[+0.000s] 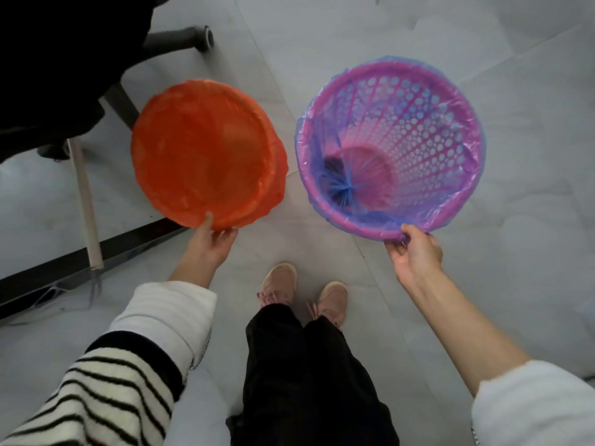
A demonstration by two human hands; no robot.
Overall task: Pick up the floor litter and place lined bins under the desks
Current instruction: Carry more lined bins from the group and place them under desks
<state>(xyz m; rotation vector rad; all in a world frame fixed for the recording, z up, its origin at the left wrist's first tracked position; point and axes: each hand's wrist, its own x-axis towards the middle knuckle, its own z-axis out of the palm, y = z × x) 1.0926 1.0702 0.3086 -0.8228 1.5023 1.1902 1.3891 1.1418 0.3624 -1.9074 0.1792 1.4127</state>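
Note:
I look down at two round bins held above the grey floor. An orange bin (206,152) with an orange liner hangs at the left; my left hand (211,244) grips its near rim, thumb on top. A pink perforated bin (391,146) lined with a blue bag hangs at the right; my right hand (415,252) pinches its near rim. A dark scrap lies at the bottom of the pink bin. No loose litter shows on the floor.
A desk's black base rail (80,262) and pale leg (85,201) run along the left. A black office chair (42,75) with a castor (206,38) stands at the top left. My pink shoes (302,291) stand on grey tiles.

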